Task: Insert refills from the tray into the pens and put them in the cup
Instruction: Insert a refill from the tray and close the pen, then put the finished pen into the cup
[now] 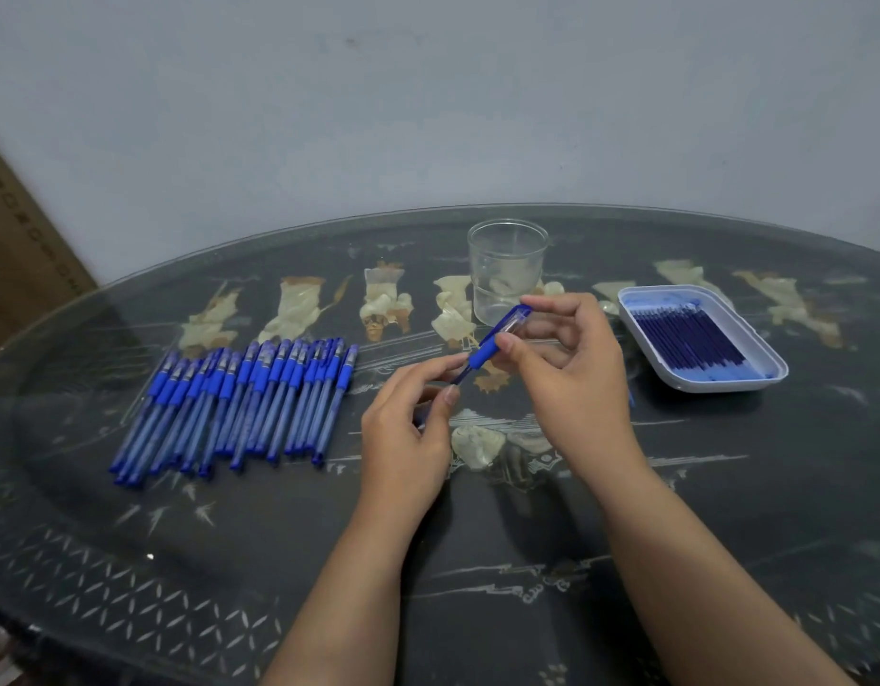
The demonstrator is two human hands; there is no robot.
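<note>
At my nine o'clock a row of blue pens point(240, 403) lies side by side on the glass worktop point(626, 561), caps away from me. My left hand point(408, 438) comes up from six o'clock with its forearm bare, fingers curled, thumb and forefinger pinching the lower end of one pen point(482, 354). That pen slants above the worktop, its far end aimed at one o'clock. My right hand point(571, 368) reaches in from five o'clock, wrist bent, and pinches the pen's upper part between thumb and fingertips. Just past it, at twelve o'clock, stands the clear cup point(507, 269), upright. At two o'clock sits the white tray point(769, 358), with dark blue refills point(685, 339) lying in it.
</note>
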